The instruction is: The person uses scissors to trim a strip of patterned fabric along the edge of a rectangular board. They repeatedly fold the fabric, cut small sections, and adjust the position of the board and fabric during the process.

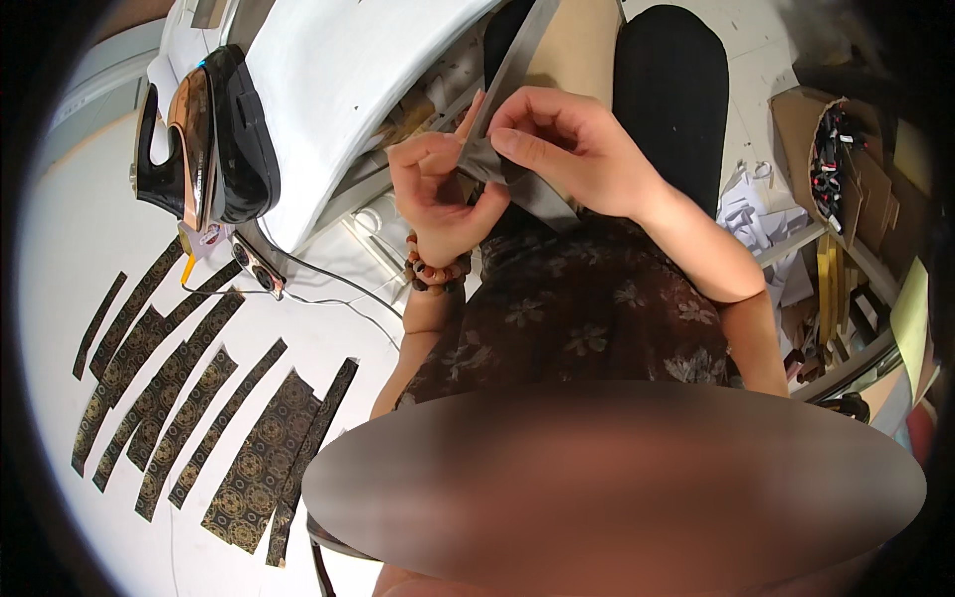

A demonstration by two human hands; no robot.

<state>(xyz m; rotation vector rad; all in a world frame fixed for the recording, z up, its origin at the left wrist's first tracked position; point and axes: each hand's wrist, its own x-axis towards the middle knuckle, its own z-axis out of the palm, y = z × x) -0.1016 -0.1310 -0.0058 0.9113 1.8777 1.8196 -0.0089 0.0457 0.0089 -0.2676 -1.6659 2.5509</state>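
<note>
A grey fabric strip [522,50] runs down between my two hands, and its lower end [545,202] lies over my lap. My left hand [438,184], with a beaded bracelet [435,271] at the wrist, is closed on the strip with its fingers bent. My right hand [577,149] pinches the strip between thumb and fingers right beside the left. The strip is folded or bunched where the hands meet. Part of it is hidden behind the fingers.
An iron [199,149] with a black and copper body stands at the upper left beside a white curved surface [328,80]. Several dark gold-patterned fabric pieces [269,448] lie on the white table [129,537]. Cables [333,261] trail nearby. At right are paper scraps [761,219] and a cardboard box [875,189].
</note>
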